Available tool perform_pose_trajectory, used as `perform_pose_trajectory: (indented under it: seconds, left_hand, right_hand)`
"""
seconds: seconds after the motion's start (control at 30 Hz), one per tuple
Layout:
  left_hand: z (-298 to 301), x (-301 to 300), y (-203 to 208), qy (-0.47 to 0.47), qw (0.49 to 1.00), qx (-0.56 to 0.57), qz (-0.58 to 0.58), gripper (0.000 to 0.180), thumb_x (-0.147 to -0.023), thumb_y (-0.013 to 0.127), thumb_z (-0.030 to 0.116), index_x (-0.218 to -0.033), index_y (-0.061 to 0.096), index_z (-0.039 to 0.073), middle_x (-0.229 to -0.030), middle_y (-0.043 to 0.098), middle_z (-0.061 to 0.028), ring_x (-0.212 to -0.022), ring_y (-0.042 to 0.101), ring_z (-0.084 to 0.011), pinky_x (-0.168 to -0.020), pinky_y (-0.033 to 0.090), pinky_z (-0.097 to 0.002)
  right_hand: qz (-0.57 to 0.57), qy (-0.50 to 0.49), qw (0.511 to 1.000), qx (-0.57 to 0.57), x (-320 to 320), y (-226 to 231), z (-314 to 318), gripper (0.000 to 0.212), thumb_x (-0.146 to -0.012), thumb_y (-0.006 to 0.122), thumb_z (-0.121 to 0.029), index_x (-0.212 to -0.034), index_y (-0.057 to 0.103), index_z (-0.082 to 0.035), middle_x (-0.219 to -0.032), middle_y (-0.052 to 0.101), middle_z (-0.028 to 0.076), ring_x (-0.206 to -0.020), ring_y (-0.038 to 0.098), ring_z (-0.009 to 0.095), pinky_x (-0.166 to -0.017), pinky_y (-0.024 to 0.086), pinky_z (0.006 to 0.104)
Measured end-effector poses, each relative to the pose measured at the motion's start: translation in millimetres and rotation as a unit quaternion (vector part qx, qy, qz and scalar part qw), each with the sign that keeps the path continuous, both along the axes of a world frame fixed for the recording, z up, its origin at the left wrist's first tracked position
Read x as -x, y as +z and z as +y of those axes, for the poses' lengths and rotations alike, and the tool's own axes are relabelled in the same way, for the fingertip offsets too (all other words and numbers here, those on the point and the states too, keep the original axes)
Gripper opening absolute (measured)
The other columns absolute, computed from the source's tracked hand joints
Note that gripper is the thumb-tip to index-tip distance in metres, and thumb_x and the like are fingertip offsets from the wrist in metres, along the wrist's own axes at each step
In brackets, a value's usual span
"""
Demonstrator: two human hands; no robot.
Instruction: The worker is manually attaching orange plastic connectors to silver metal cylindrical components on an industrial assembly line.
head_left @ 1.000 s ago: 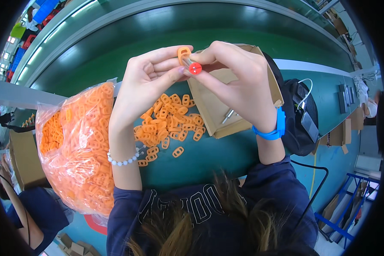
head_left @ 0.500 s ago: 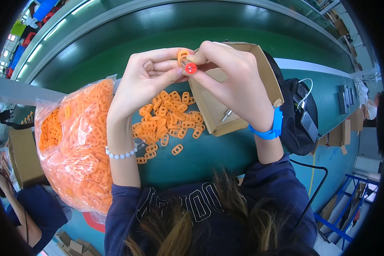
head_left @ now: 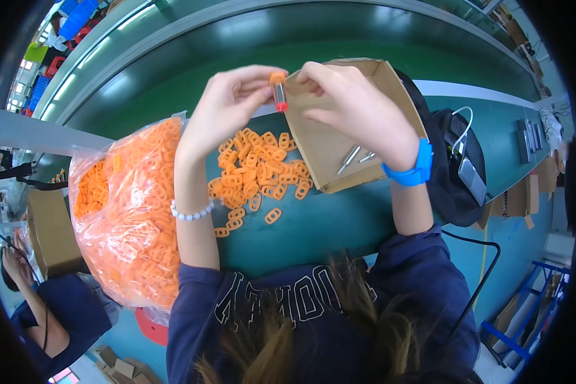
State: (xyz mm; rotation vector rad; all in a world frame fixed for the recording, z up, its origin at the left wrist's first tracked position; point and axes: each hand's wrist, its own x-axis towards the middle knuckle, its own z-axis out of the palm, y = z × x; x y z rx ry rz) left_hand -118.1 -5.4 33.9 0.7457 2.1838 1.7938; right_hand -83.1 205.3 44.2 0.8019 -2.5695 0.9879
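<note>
Between the thumb and fingers of my left hand (head_left: pixel 227 102) is a short metal cylinder (head_left: pixel 279 93) with a red end, hanging upright over the table. An orange oval ring piece (head_left: pixel 277 77) sits at its upper end. My right hand (head_left: pixel 352 99) is apart from it, over the cardboard box, thumb away from half-curled fingers and nothing held. A pile of loose orange ring pieces (head_left: pixel 256 163) lies on the table below my hands. Two thin metal rods (head_left: pixel 349 160) rest in the open cardboard box (head_left: pixel 329 182).
A large clear plastic bag (head_left: pixel 131 224) full of orange pieces bulges at the left. Beyond the box on the right stand a black bag (head_left: pixel 454 192) and a device with a white cable. Another person's arm (head_left: pixel 38 307) shows at far left.
My right hand has let go of the red-ended cylinder and moved right, away from it. My left hand keeps it, now turned so its metal side shows.
</note>
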Motion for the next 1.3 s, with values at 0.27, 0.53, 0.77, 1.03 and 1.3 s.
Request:
perform_pose_trajectory:
  seconds: [0.27, 0.53, 0.77, 1.03, 1.3]
  left_hand:
    - [-18.6, 81.3, -67.6, 0.178, 0.860, 0.425, 0.220, 0.022, -0.087, 0.056, 0.007, -0.106, 0.068, 0.009, -0.092, 0.070, -0.0138, -0.084, 0.068, -0.0287, -0.075, 0.054, -0.0360]
    - [-11.3, 83.2, -86.0, 0.220, 0.804, 0.484, 0.266, 0.028, -0.088, 0.057, 0.018, -0.114, 0.064, 0.019, -0.102, 0.067, -0.0061, -0.092, 0.065, -0.0293, -0.075, 0.054, -0.0395]
    - [-35.1, 26.2, -28.8, 0.168, 0.774, 0.594, 0.143, 0.047, -0.080, 0.057, 0.010, -0.125, 0.056, 0.020, -0.113, 0.063, -0.0074, -0.103, 0.062, -0.0257, -0.085, 0.051, -0.0379]
    - [-39.7, 8.2, -35.2, -0.046, 0.861, 0.506, -0.022, 0.036, -0.070, 0.071, 0.008, -0.106, 0.067, 0.011, -0.090, 0.064, -0.0077, -0.080, 0.062, -0.0168, -0.069, 0.051, -0.0294]
    - [-40.4, 7.9, -30.2, -0.012, 0.882, 0.470, -0.036, 0.032, -0.067, 0.075, 0.007, -0.098, 0.065, 0.004, -0.072, 0.060, -0.0037, -0.070, 0.058, -0.0127, -0.062, 0.048, -0.0263]
  right_hand:
    - [-0.178, -0.056, 0.948, -0.259, -32.3, -31.0, 50.0, 0.023, -0.066, 0.064, 0.002, -0.087, 0.065, -0.005, -0.077, 0.064, 0.015, -0.079, 0.063, 0.034, -0.070, 0.051, 0.0411]
    - [-0.236, -0.036, 0.929, -0.284, -37.3, -54.2, 49.4, 0.016, -0.063, 0.065, 0.002, -0.076, 0.059, -0.005, -0.072, 0.063, 0.014, -0.074, 0.062, 0.034, -0.064, 0.048, 0.0426]
    - [-0.210, -0.018, 0.943, -0.256, -27.6, -31.2, 54.7, 0.015, -0.064, 0.069, -0.001, -0.075, 0.059, -0.001, -0.071, 0.063, 0.015, -0.070, 0.063, 0.032, -0.062, 0.049, 0.0396]
    - [-0.097, 0.012, 0.986, -0.137, -14.8, 34.0, 30.5, 0.014, -0.071, 0.070, 0.002, -0.082, 0.062, 0.005, -0.066, 0.060, 0.014, -0.060, 0.061, 0.022, -0.058, 0.050, 0.0312]
    - [-0.050, 0.108, 0.993, -0.020, 1.9, 33.3, 7.6, 0.015, -0.075, 0.066, 0.002, -0.089, 0.062, 0.003, -0.074, 0.058, 0.009, -0.066, 0.058, 0.015, -0.063, 0.048, 0.0270]
